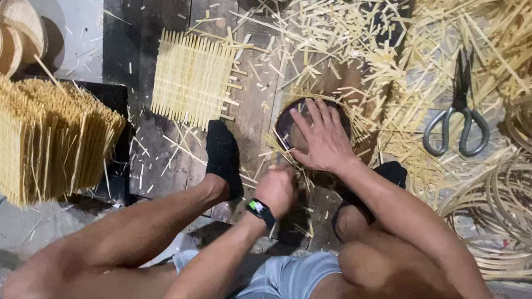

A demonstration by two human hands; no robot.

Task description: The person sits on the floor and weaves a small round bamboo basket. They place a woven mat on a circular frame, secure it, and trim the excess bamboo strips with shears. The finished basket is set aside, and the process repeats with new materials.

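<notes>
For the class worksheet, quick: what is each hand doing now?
Left hand: closed in a fist; contents cannot be told.
Right hand: open, fingers spread flat on the round dark mould.

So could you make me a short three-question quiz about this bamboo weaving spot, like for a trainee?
1. True or false: the right hand lies flat, fingers spread, on the round dark bamboo-rimmed form.
2. Which tool lies right of that form? A) grey-handled metal scissors B) hammer
3. What square thing lies beyond the black-socked foot?

Key: 1 true; 2 A; 3 a flat square woven bamboo mat.
</notes>
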